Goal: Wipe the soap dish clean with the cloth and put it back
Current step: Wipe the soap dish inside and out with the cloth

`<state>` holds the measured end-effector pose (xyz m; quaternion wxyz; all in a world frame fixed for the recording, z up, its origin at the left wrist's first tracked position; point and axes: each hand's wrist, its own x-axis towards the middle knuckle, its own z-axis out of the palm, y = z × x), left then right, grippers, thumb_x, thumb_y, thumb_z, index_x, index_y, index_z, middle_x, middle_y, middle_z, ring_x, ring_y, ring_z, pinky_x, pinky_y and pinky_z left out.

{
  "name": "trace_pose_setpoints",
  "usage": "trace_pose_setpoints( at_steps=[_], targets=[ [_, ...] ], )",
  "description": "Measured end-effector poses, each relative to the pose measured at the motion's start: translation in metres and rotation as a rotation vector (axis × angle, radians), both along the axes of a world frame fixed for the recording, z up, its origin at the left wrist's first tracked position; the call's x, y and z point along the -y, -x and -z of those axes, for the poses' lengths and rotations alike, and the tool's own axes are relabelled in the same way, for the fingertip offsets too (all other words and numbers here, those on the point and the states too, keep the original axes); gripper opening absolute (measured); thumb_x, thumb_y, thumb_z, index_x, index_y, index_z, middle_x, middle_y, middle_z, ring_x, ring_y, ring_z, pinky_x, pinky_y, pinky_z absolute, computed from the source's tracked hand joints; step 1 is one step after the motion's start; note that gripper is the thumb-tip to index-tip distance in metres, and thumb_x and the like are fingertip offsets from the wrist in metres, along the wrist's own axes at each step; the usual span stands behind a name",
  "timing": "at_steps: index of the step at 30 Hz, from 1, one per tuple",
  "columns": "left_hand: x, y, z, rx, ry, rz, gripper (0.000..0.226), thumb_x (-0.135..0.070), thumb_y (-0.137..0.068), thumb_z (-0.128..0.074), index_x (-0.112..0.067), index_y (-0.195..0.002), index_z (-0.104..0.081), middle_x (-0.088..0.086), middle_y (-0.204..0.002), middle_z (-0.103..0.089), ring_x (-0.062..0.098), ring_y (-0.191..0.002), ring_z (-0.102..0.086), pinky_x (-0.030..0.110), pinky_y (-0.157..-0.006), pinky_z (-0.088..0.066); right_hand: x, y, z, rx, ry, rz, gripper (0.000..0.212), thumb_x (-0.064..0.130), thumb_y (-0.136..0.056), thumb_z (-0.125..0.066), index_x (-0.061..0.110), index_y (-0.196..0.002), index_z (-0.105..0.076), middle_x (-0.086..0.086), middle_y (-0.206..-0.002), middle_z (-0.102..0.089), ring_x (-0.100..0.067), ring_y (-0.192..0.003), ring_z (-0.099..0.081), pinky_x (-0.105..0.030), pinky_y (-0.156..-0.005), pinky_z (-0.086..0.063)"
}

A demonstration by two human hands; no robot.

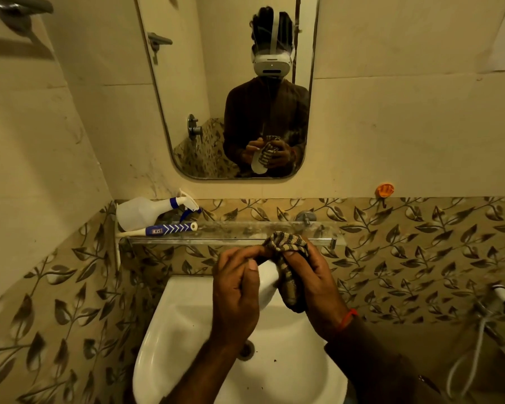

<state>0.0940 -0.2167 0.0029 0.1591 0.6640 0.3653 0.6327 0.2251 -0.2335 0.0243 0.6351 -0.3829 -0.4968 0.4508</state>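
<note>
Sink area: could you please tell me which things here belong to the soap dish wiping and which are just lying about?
In the job: soap dish in the left hand; striped cloth in the right hand.

Lying about: spray bottle, toothpaste tube, glass shelf, orange hook, sink.

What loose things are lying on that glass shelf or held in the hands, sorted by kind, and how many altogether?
Spray bottle: 1, lying on the shelf
Tube: 1, lying on the shelf
Cloth: 1, in the right hand
Soap dish: 1, in the left hand
Total: 4
</note>
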Motion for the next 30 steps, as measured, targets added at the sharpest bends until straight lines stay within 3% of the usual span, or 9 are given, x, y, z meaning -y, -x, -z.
trace_pose_setpoints(
  at_steps=[5, 9, 12, 15, 17, 19, 23, 26, 30],
  targets=[
    [0.003, -0.005, -0.008, 0.247, 0.001, 0.087, 0.019, -0.029, -0.099, -0.040, -0.020, -0.096, -0.056, 0.000, -0.095, -0.057, 0.017, -0.090, -0.057, 0.023, -0.082, -0.046, 0.001, 0.003, -0.003, -0.033, -0.004, -0.036, 0.034, 0.034, -0.087, -0.055, 0.019, -0.117, -0.062, -0.003, -0.107, -0.071, -0.021, -0.098, -0.068, -0.030, -0.075, -0.056],
    [0.007, -0.008, -0.016, 0.519, 0.087, 0.154, 0.020, -0.037, -0.094, -0.043, -0.021, -0.089, -0.055, -0.011, -0.079, -0.052, 0.007, -0.074, -0.054, 0.019, -0.063, -0.048, 0.001, 0.011, 0.000, -0.120, -0.023, -0.004, 0.045, 0.043, -0.079, -0.061, 0.012, -0.112, -0.063, -0.010, -0.102, -0.073, -0.025, -0.092, -0.070, -0.029, -0.069, -0.057],
    [0.004, -0.006, -0.012, 0.628, 0.253, 0.117, 0.023, -0.049, -0.093, -0.051, -0.029, -0.086, -0.061, -0.009, -0.077, -0.059, 0.008, -0.071, -0.063, 0.021, -0.057, -0.053, 0.000, 0.011, 0.006, -0.060, -0.026, 0.064, 0.024, 0.034, -0.088, -0.064, 0.016, -0.104, -0.064, -0.002, -0.093, -0.075, -0.019, -0.086, -0.072, -0.027, -0.065, -0.058],
    [0.000, -0.003, -0.004, 0.429, 0.395, 0.042, 0.034, -0.052, -0.093, -0.047, -0.022, -0.089, -0.063, -0.001, -0.082, -0.065, 0.004, -0.071, -0.066, 0.018, -0.057, -0.053, -0.003, -0.004, 0.007, 0.336, -0.157, 0.229, 0.023, 0.045, -0.086, -0.057, 0.026, -0.096, -0.064, 0.005, -0.087, -0.072, -0.009, -0.082, -0.070, -0.030, -0.065, -0.060],
    [0.000, 0.000, -0.003, 0.193, 0.339, 0.031, 0.034, -0.046, -0.095, -0.045, -0.023, -0.086, -0.068, -0.003, -0.082, -0.069, 0.003, -0.074, -0.067, 0.014, -0.061, -0.051, -0.006, -0.009, 0.008, 0.697, -0.264, 0.274, 0.024, 0.048, -0.087, -0.051, 0.027, -0.093, -0.061, 0.010, -0.079, -0.067, -0.006, -0.072, -0.066, -0.031, -0.058, -0.058],
    [-0.001, -0.001, -0.001, 0.013, 0.256, -0.001, 0.040, -0.040, -0.101, -0.044, -0.019, -0.083, -0.071, -0.005, -0.076, -0.070, 0.006, -0.075, -0.067, 0.017, -0.061, -0.051, -0.006, -0.005, 0.011, 0.843, -0.305, 0.288, 0.019, 0.048, -0.090, -0.048, 0.030, -0.090, -0.057, 0.012, -0.071, -0.062, -0.005, -0.062, -0.061, -0.034, -0.054, -0.054],
    [-0.001, -0.005, -0.007, 0.083, 0.285, -0.064, 0.044, -0.045, -0.095, -0.044, -0.016, -0.070, -0.067, -0.003, -0.064, -0.065, 0.007, -0.062, -0.063, 0.017, -0.054, -0.046, -0.005, 0.003, 0.011, 0.697, -0.315, 0.255, 0.017, 0.042, -0.090, -0.049, 0.028, -0.090, -0.059, 0.010, -0.071, -0.063, -0.008, -0.064, -0.063, -0.029, -0.055, -0.054],
    [0.003, -0.003, -0.015, 0.269, 0.376, -0.082, 0.049, -0.055, -0.089, -0.045, -0.014, -0.066, -0.060, 0.003, -0.062, -0.062, 0.008, -0.059, -0.064, 0.019, -0.052, -0.049, -0.004, 0.005, 0.012, 0.367, -0.240, 0.244, 0.024, 0.045, -0.084, -0.053, 0.025, -0.092, -0.065, 0.008, -0.085, -0.069, -0.010, -0.078, -0.067, -0.020, -0.064, -0.054],
    [-0.003, -0.006, -0.019, 0.851, 0.692, -0.023, 0.042, -0.058, -0.093, -0.052, -0.019, -0.078, -0.058, 0.004, -0.082, -0.066, 0.023, -0.083, -0.068, 0.033, -0.062, -0.056, -0.005, 0.008, 0.014, -0.165, -0.071, 0.239, 0.032, 0.052, -0.072, -0.060, 0.030, -0.095, -0.066, -0.002, -0.092, -0.073, -0.025, -0.087, -0.071, -0.040, -0.067, -0.060]
  ],
)
